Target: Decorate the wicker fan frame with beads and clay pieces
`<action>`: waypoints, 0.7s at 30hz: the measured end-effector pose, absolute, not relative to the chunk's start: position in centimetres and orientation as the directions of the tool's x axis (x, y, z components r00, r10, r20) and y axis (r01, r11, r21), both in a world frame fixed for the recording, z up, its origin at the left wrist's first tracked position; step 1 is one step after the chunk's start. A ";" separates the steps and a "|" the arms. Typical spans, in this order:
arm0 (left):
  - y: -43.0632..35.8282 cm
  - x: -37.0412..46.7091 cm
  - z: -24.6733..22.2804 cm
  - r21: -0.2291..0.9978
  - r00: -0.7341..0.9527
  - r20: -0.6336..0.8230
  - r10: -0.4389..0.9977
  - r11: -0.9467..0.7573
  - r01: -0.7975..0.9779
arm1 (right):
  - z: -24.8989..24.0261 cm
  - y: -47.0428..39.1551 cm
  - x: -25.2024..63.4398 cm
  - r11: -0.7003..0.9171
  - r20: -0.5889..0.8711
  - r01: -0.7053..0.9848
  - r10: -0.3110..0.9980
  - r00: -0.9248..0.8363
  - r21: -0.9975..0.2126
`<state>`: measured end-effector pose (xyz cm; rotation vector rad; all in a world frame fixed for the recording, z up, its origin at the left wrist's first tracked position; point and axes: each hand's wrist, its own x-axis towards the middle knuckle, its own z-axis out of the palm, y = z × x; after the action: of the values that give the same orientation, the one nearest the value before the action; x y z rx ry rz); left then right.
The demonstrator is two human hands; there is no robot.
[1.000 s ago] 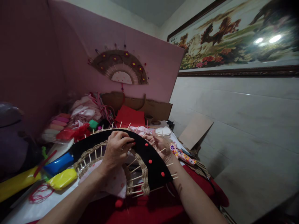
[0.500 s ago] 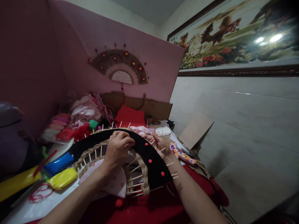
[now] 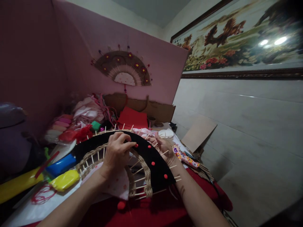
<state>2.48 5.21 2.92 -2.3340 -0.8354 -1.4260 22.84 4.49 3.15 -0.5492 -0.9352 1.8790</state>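
The fan (image 3: 147,173) lies tilted over the red surface (image 3: 163,216), the left hand (image 3: 115,153) curling a fingertip onto a red dot (image 3: 136,145), seemingly to press it to the black band (image 3: 159,168), its full grip unclear, while the right hand (image 3: 163,147), loosely open behind the rim, likely backs it.
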 end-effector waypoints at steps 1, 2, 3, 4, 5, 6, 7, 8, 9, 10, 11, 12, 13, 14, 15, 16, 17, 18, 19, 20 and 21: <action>5.0 2.4 3.0 0.004 0.375 0.876 0.303 -0.782 0.623 | 3.1 4.5 22.8 -0.273 0.015 -0.545 0.885 -0.465 -0.792; 4.9 2.4 3.0 -0.041 0.404 0.869 0.285 -0.772 0.634 | 3.1 4.5 22.9 -0.272 0.015 -0.544 0.886 -0.464 -0.794; 4.7 2.4 3.1 -0.076 0.429 0.861 0.274 -0.764 0.641 | 3.1 4.5 22.9 -0.269 0.013 -0.540 0.888 -0.461 -0.798; 4.5 2.4 3.1 -0.102 0.449 0.852 0.269 -0.757 0.646 | 3.0 4.5 22.9 -0.264 0.010 -0.535 0.890 -0.455 -0.802; 4.4 2.5 3.2 -0.119 0.464 0.845 0.267 -0.752 0.649 | 2.9 4.6 23.0 -0.260 0.009 -0.531 0.893 -0.451 -0.807; 4.3 2.5 3.2 -0.129 0.472 0.841 0.265 -0.748 0.651 | 2.8 4.6 23.0 -0.254 0.012 -0.528 0.894 -0.449 -0.810; 4.2 2.5 3.3 -0.133 0.471 0.842 0.264 -0.744 0.655 | 2.8 4.6 23.0 -0.249 0.015 -0.525 0.894 -0.448 -0.814; 4.2 2.6 3.3 -0.130 0.462 0.846 0.265 -0.739 0.661 | 2.7 4.7 23.1 -0.246 0.018 -0.523 0.894 -0.448 -0.816; 4.2 2.5 3.3 -0.121 0.448 0.854 0.265 -0.735 0.667 | 2.6 4.7 23.1 -0.245 0.019 -0.522 0.893 -0.449 -0.817; 4.3 2.5 3.3 -0.111 0.434 0.861 0.266 -0.734 0.670 | 2.6 4.8 23.1 -0.245 0.018 -0.521 0.893 -0.449 -0.818; 4.3 2.5 3.2 -0.104 0.426 0.865 0.265 -0.736 0.669 | 2.5 4.9 23.1 -0.248 0.015 -0.521 0.893 -0.449 -0.817; 4.3 2.4 3.2 -0.102 0.423 0.867 0.262 -0.738 0.667 | 2.5 4.9 23.1 -0.253 0.011 -0.522 0.893 -0.450 -0.815; 4.3 2.4 3.2 -0.109 0.430 0.866 0.256 -0.742 0.662 | 2.5 4.9 23.1 -0.258 0.008 -0.524 0.892 -0.452 -0.812; 4.3 2.4 3.2 -0.123 0.446 0.859 0.250 -0.746 0.655 | 2.6 4.9 23.1 -0.263 0.005 -0.526 0.892 -0.452 -0.809; 4.3 2.4 3.1 -0.137 0.463 0.852 0.246 -0.748 0.649 | 2.7 4.9 23.0 -0.267 0.001 -0.529 0.892 -0.451 -0.806; 4.2 2.4 3.1 -0.149 0.477 0.844 0.244 -0.749 0.646 | 2.7 4.9 23.0 -0.268 -0.002 -0.532 0.894 -0.448 -0.803; 4.2 2.5 3.1 -0.156 0.487 0.838 0.244 -0.749 0.644 | 2.9 4.8 22.9 -0.270 -0.004 -0.534 0.895 -0.446 -0.801; 4.2 2.5 3.1 -0.156 0.491 0.835 0.247 -0.749 0.643 | 3.0 4.7 22.9 -0.270 -0.005 -0.536 0.896 -0.444 -0.800; 4.2 2.5 3.2 -0.150 0.489 0.835 0.254 -0.749 0.646 | 3.0 4.7 22.8 -0.271 -0.003 -0.539 0.895 -0.446 -0.798; 4.3 2.5 3.2 -0.136 0.475 0.840 0.262 -0.746 0.652 | 3.1 4.6 22.8 -0.273 -0.001 -0.541 0.894 -0.448 -0.796; 4.3 2.5 3.2 -0.117 0.454 0.849 0.270 -0.743 0.659 | 3.1 4.6 22.8 -0.274 -0.001 -0.545 0.894 -0.449 -0.792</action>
<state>2.53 4.34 3.21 -2.2752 -0.7796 -1.2157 22.77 4.62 3.12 -0.5683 -0.9205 1.8708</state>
